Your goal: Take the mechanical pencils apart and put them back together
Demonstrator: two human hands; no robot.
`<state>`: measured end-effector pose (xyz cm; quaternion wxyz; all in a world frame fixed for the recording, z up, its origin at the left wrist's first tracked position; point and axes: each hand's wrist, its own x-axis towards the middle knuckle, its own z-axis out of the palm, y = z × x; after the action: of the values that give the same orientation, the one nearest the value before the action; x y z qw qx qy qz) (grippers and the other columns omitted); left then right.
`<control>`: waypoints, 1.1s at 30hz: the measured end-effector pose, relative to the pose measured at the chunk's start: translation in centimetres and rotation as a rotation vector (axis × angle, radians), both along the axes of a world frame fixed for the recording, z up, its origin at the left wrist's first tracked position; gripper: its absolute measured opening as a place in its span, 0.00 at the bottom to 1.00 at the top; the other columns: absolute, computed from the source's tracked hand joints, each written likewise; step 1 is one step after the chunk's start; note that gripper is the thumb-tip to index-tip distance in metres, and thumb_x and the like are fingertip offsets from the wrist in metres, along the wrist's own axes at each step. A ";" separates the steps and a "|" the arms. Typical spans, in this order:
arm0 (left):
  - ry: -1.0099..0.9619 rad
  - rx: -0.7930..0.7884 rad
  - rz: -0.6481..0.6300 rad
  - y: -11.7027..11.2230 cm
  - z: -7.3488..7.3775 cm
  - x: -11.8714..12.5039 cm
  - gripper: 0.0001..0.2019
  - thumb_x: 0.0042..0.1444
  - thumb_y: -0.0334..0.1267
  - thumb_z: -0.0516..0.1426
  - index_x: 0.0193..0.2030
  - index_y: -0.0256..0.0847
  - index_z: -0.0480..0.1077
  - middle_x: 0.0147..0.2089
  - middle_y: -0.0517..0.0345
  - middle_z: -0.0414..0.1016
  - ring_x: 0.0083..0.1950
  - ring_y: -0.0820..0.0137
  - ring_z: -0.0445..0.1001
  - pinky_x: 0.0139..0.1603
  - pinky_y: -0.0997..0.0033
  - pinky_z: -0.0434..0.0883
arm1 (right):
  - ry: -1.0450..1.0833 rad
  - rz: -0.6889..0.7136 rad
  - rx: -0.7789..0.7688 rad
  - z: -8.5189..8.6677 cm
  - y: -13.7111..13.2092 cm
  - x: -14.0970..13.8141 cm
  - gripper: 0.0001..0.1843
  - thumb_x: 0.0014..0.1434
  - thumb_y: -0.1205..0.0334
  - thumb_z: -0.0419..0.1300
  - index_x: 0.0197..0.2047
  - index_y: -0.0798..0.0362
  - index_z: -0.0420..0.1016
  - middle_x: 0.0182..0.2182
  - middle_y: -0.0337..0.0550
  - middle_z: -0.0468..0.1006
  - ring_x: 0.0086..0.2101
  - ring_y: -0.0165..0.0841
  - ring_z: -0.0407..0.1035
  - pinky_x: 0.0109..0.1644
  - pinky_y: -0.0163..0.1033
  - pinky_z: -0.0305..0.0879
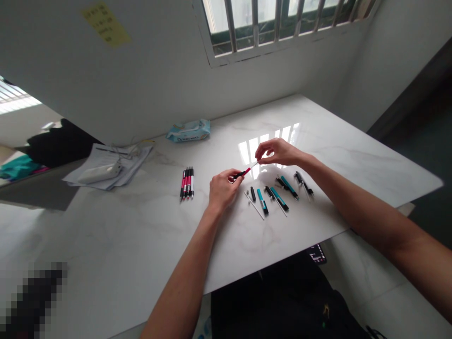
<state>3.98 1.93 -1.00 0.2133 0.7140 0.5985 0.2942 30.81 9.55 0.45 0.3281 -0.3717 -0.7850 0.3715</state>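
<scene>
My left hand is closed around a black and red pen barrel, whose red end points to the right. A thin white refill sticks out of that end, and the fingertips of my right hand pinch its far tip. Below the hands lie pen parts: a loose white refill, a short black piece, and teal barrels with black ends. Farther right are another teal barrel and black pen parts. Small bits beside the loose refill are too tiny to make out.
Several assembled pens stand in a neat row left of my left hand. Against the wall lies a blue wipes pack. Papers with a white power strip are at the left. The table's front edge is near my body.
</scene>
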 end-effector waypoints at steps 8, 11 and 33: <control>0.016 0.028 -0.042 -0.3 0.2 0.4 0.09 0.66 0.44 0.64 0.47 0.49 0.86 0.48 0.57 0.90 0.43 0.63 0.85 0.49 0.65 0.77 | -0.245 -0.004 0.512 1.2 -2.1 -2.2 0.08 0.63 0.53 0.76 0.44 0.43 0.89 0.53 0.46 0.87 0.64 0.56 0.67 0.66 0.61 0.63; 0.022 0.043 -0.058 -0.4 0.1 0.5 0.09 0.67 0.45 0.64 0.46 0.49 0.86 0.48 0.57 0.90 0.43 0.63 0.84 0.50 0.65 0.77 | -0.281 0.044 0.535 0.9 -2.9 -3.6 0.04 0.68 0.59 0.71 0.43 0.43 0.90 0.49 0.45 0.89 0.60 0.54 0.69 0.61 0.58 0.64; -0.142 0.012 0.003 0.2 0.0 0.0 0.09 0.64 0.45 0.64 0.42 0.45 0.84 0.44 0.57 0.89 0.38 0.66 0.81 0.45 0.66 0.75 | 0.447 -0.059 -0.050 2.5 -2.9 -3.4 0.21 0.56 0.41 0.77 0.42 0.49 0.87 0.48 0.47 0.87 0.54 0.45 0.79 0.60 0.50 0.74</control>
<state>3.97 2.17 -0.98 0.2503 0.6916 0.5813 0.3481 27.37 6.64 2.95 0.4954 -0.3112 -0.6720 0.4541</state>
